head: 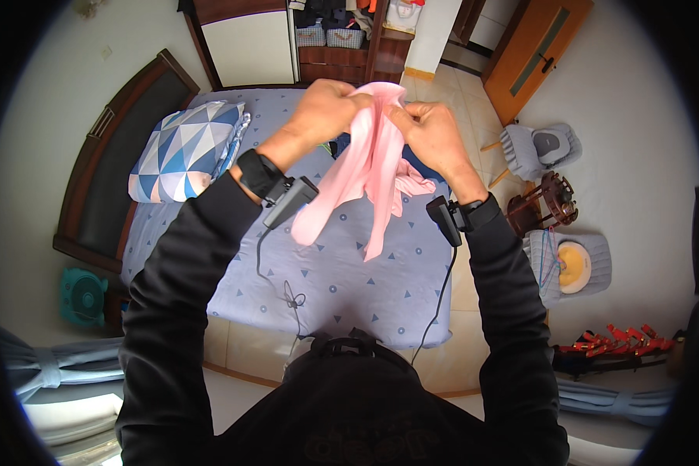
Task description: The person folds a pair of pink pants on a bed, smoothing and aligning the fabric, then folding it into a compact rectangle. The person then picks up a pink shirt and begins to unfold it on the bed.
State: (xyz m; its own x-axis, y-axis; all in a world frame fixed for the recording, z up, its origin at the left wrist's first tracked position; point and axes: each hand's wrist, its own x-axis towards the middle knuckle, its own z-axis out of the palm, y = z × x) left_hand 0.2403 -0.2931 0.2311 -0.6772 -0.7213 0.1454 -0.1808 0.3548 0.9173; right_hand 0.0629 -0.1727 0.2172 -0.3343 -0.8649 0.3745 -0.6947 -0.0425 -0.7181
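Observation:
A pink garment point(373, 157), which looks like child's leggings or tights, hangs above the bed from both my hands. My left hand point(329, 110) pinches its top edge on one side. On the other side, the fingers of my right hand point(431, 128) grip the same edge. Two long legs dangle from it towards me. Some more pink cloth point(413, 180) shows just behind its right side; whether it is a separate piece I cannot tell. Dark blue cloth point(419, 162) lies on the bed behind, partly hidden by the garment and my right hand.
The bed point(338, 291) has a patterned blue-grey sheet. Folded bedding point(186, 154) with triangles rests by the headboard point(116, 157). Beyond stands a wardrobe point(247, 49). At right are padded chairs point(515, 151) and a small wooden stand point(542, 204). Cables point(442, 291) hang from my wrist devices.

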